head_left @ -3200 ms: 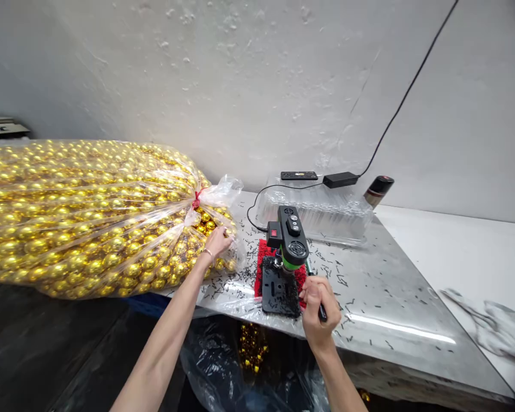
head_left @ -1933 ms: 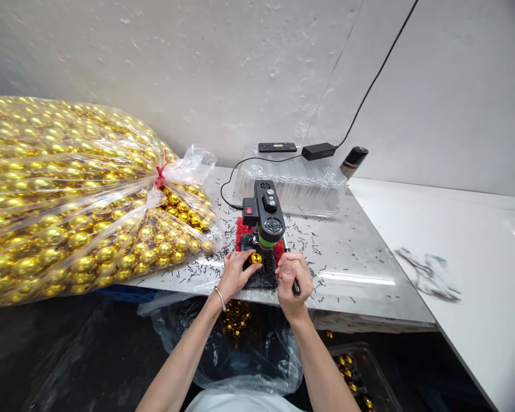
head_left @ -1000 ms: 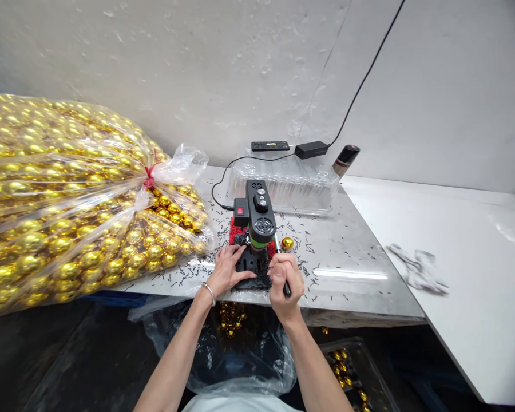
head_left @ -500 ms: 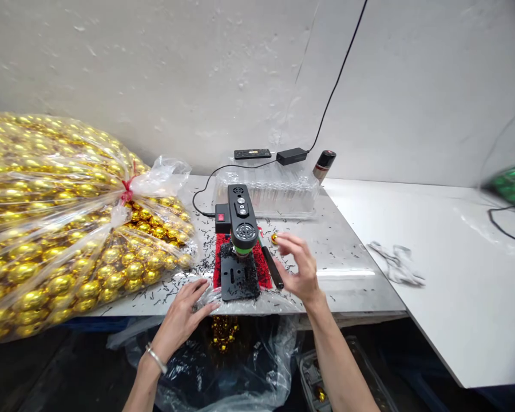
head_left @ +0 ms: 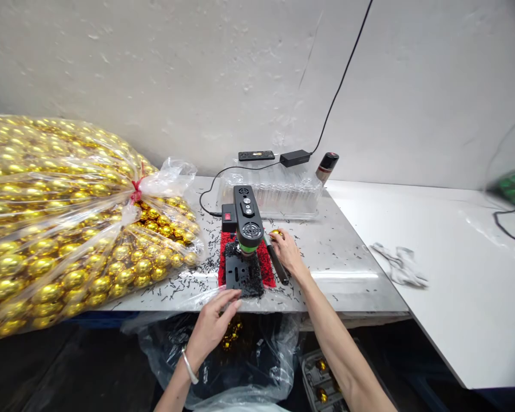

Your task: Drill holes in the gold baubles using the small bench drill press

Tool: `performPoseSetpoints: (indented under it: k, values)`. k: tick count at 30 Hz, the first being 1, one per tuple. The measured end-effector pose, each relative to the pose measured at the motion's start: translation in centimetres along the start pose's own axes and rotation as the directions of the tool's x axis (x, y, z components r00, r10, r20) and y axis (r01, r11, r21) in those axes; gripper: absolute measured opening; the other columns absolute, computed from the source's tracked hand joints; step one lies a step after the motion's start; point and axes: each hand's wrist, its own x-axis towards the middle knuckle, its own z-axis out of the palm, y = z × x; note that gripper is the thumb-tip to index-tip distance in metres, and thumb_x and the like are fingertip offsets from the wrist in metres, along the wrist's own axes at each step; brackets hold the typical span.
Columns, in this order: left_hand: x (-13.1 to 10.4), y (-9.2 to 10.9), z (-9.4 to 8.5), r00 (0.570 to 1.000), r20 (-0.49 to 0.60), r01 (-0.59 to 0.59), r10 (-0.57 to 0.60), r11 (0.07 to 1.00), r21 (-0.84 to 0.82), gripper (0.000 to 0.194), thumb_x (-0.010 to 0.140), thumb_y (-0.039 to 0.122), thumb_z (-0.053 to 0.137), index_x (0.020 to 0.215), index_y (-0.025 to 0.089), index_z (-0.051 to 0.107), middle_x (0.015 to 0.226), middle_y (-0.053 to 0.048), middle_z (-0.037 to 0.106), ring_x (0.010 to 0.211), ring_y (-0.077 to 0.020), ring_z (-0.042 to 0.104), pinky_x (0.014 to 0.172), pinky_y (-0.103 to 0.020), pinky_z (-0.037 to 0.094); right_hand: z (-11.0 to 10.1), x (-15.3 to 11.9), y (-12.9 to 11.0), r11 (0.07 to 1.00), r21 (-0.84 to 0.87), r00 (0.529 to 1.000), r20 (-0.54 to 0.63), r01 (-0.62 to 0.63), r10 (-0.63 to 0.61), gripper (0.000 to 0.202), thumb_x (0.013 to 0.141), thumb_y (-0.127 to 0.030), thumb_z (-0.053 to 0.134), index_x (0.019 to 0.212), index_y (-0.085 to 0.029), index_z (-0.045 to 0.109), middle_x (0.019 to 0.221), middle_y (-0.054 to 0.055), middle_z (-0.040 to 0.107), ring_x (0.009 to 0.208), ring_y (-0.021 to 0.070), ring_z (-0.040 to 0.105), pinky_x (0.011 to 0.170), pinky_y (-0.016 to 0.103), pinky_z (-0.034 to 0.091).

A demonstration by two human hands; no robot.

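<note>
My right hand (head_left: 286, 252) reaches past the lever handle (head_left: 277, 264), its fingertips closed around a small shiny gold ball (head_left: 276, 233). To its left stands a compact black machine (head_left: 246, 213) with round vents, buttons and a green ring beneath its head. The machine's slotted black base plate (head_left: 237, 276) rests on a red mat (head_left: 268, 269) strewn with black bits. Near the front edge of that plate is my left hand (head_left: 214, 321), fingers extended and thumb apart, holding nothing.
A large clear bag (head_left: 68, 229) of gold balls lies at left. Behind the machine sit a clear plastic tray (head_left: 278, 194), a power adapter (head_left: 294, 158) and a spray can (head_left: 327, 166). Below the edge hangs a plastic bag (head_left: 266, 366). White gloves (head_left: 399, 264) lie at right.
My right hand has moved forward and left, closing its fingers on the gold ball. My left hand has shifted right along the table's front edge. The view has shifted slightly.
</note>
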Motion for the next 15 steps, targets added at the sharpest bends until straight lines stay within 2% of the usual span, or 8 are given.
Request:
performPoseSetpoints:
  k: [4, 10, 12, 14, 15]
  values:
    - [-0.4, 0.6, 1.5, 0.994, 0.108, -0.004, 0.007, 1.0, -0.03, 0.032, 0.087, 0.041, 0.055, 0.106, 0.021, 0.072, 0.114, -0.009, 0.069, 0.106, -0.0225, 0.063, 0.095, -0.034, 0.048, 0.0, 0.4, 0.3, 0.999, 0.019, 0.998, -0.036, -0.043, 0.044, 0.035, 0.087, -0.023, 0.045, 0.119, -0.024, 0.059, 0.124, 0.012, 0.056, 0.105, 0.025, 0.055, 0.088, 0.038, 0.048]
    - [-0.9, 1.3, 2.4, 0.99, 0.136, -0.019, 0.029, 0.997, -0.073, 0.03, 0.087, 0.039, 0.056, 0.105, 0.021, 0.073, 0.113, -0.009, 0.07, 0.107, -0.0223, 0.063, 0.098, -0.034, 0.046, 0.0, 1.3, 0.4, 0.984, 0.113, 0.984, -0.103, -0.135, 0.147, 0.032, 0.085, -0.024, 0.045, 0.114, -0.021, 0.061, 0.11, 0.012, 0.062, 0.098, 0.0233, 0.059, 0.085, 0.038, 0.048]
    - [-1.2, 1.0, 2.2, 0.992, 0.123, 0.004, 0.01, 0.994, -0.11, 0.03, 0.085, 0.04, 0.058, 0.103, 0.022, 0.073, 0.113, -0.008, 0.07, 0.107, -0.0228, 0.063, 0.098, -0.034, 0.046, -0.6, 0.4, 0.2, 0.972, 0.155, 0.971, -0.133, -0.178, 0.199, 0.033, 0.086, -0.028, 0.044, 0.114, -0.019, 0.059, 0.107, 0.012, 0.064, 0.092, 0.0217, 0.061, 0.082, 0.037, 0.05]
    - [-1.4, 0.4, 1.9, 0.993, 0.105, 0.075, -0.056, 0.979, -0.19, 0.032, 0.083, 0.043, 0.061, 0.103, 0.022, 0.074, 0.112, -0.008, 0.07, 0.106, -0.0235, 0.063, 0.097, -0.035, 0.046, -1.6, -1.7, -0.6, 0.944, 0.251, 0.955, -0.149, -0.214, 0.256, 0.036, 0.087, -0.035, 0.044, 0.117, -0.018, 0.056, 0.105, 0.011, 0.066, 0.085, 0.0193, 0.063, 0.078, 0.036, 0.052]
    - [-1.5, 0.0, 1.8, 0.989, 0.099, 0.131, -0.109, 0.959, -0.252, 0.035, 0.081, 0.046, 0.062, 0.104, 0.021, 0.073, 0.111, -0.009, 0.071, 0.104, -0.0238, 0.064, 0.096, -0.036, 0.047, -2.2, -3.1, -1.2, 0.879, 0.414, 0.936, -0.148, -0.236, 0.321, 0.039, 0.085, -0.04, 0.049, 0.117, -0.018, 0.055, 0.104, 0.01, 0.067, 0.085, 0.0192, 0.064, 0.078, 0.035, 0.052]
